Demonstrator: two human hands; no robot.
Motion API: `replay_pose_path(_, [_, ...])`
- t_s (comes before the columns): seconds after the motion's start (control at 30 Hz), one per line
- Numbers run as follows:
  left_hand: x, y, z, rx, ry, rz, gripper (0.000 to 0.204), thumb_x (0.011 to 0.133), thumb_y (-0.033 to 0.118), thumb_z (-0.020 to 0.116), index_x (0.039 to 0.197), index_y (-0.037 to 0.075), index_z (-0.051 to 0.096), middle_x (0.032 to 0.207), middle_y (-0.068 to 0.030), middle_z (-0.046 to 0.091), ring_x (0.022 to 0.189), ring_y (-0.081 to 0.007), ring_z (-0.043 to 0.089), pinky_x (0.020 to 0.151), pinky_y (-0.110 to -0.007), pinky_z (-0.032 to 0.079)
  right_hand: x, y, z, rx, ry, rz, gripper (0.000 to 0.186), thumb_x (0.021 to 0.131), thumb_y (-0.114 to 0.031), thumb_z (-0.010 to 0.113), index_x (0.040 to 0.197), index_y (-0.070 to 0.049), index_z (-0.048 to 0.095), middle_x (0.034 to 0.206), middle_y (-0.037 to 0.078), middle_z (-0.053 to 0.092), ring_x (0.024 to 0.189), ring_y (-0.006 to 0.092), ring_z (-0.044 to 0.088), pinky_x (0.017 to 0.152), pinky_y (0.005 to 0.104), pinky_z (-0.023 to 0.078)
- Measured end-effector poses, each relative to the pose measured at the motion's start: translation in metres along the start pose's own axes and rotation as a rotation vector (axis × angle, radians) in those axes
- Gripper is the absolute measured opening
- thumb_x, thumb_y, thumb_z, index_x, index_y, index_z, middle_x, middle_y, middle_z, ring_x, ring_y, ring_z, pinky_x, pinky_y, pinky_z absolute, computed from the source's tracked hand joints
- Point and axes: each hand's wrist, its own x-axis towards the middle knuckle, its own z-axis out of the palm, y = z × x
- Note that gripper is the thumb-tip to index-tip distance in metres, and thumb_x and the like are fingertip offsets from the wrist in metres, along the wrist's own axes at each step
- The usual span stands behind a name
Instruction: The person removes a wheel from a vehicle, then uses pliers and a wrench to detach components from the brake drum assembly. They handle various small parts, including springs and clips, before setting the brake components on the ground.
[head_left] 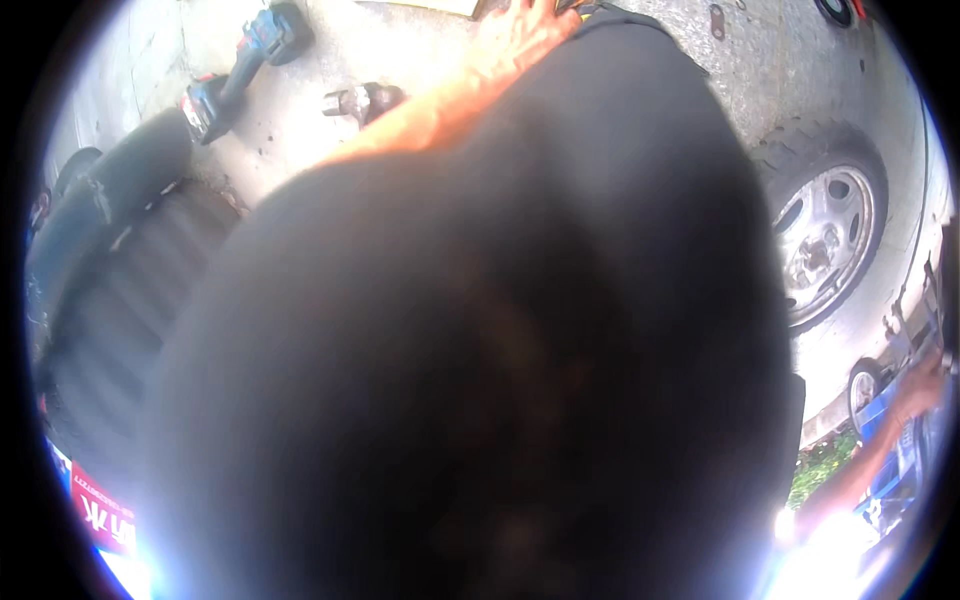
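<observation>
My left hand (pixel 525 28) reaches to the top edge of the view, its bare forearm crossing over pale concrete. Its fingers are bent and partly cut off by the edge. A small yellow and black piece (pixel 588 10) shows beside the fingers; what they grip is hidden. Blurred dark cloth (pixel 480 330), apparently clothing, fills the middle and covers much of the scene. I cannot see my right hand. Left of the forearm lie a blue and black cordless power tool (pixel 240 72) and a short dark metal part (pixel 362 101).
At the right lies a wheel (pixel 825 235) with a silver rim and black tyre. A ridged black tyre (pixel 140 280) is on the left, beside a grey-green rounded body (pixel 110 205). A small metal plate (pixel 717 22) rests far right. Another person's forearm (pixel 870 455), apparently, shows by blue equipment.
</observation>
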Motion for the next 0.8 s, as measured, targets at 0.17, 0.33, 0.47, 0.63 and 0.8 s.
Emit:
replay_pose_path(0.17, [0.005, 0.03, 0.026, -0.004, -0.033, -0.052, 0.034, 0.084, 0.018, 0.052, 0.115, 0.004, 0.053, 0.112, -0.0224, 0.048, 0.1, -0.0358, 0.053, 0.077, -0.044, 0.047, -0.131, -0.018, 0.095, -0.236, -0.862, 0.049, 0.027, 0.093, -0.016, 0.045, 0.11, -0.003, 0.061, 0.094, 0.016, 0.066, 0.083, 0.0299, 0.064, 0.073, 0.0381, 0.05])
replay_pose_path(0.33, [-0.011, -0.007, 0.052, -0.797, -0.039, -0.463, 0.022, 0.076, 0.008, 0.058, 0.094, -0.004, 0.062, 0.078, -0.02, 0.065, 0.07, -0.0286, 0.065, 0.06, -0.042, 0.051, -0.128, -0.172, 0.1, 0.53, -0.976, 0.232, 0.03, 0.091, -0.029, 0.049, 0.095, -0.002, 0.064, 0.079, 0.023, 0.063, 0.071, 0.0422, 0.061, 0.067, 0.0486, 0.047])
replay_pose_path(0.47, [0.012, 0.033, -0.062, -1.63, -0.128, -0.791, 0.023, 0.074, 0.002, 0.059, 0.096, -0.003, 0.059, 0.08, -0.0151, 0.062, 0.07, -0.0253, 0.062, 0.058, -0.038, 0.052, -0.139, -0.224, 0.107, 0.598, -0.969, 0.202, 0.037, 0.089, -0.034, 0.053, 0.105, -0.002, 0.061, 0.095, 0.023, 0.063, 0.086, 0.0408, 0.061, 0.076, 0.0468, 0.048])
replay_pose_path(0.63, [0.054, 0.06, -0.094, -1.756, -0.355, -0.522, 0.034, 0.073, -0.001, 0.059, 0.106, -0.004, 0.055, 0.091, -0.013, 0.06, 0.078, -0.0237, 0.061, 0.069, -0.033, 0.053, -0.045, -0.23, 0.096, 0.628, -0.77, 0.114, 0.044, 0.087, -0.036, 0.058, 0.114, -0.002, 0.058, 0.101, 0.022, 0.063, 0.094, 0.0374, 0.061, 0.083, 0.0435, 0.048])
replay_pose_path(0.8, [0.102, 0.102, -0.122, -1.859, -0.498, -0.375, 0.038, 0.069, -0.003, 0.058, 0.107, -0.002, 0.054, 0.091, -0.0116, 0.061, 0.079, -0.0221, 0.062, 0.073, -0.034, 0.053, 0.069, -0.239, 0.137, 1.039, -0.421, 0.564, 0.047, 0.09, -0.04, 0.057, 0.119, -0.002, 0.057, 0.103, 0.016, 0.064, 0.092, 0.0242, 0.063, 0.08, 0.0343, 0.048])
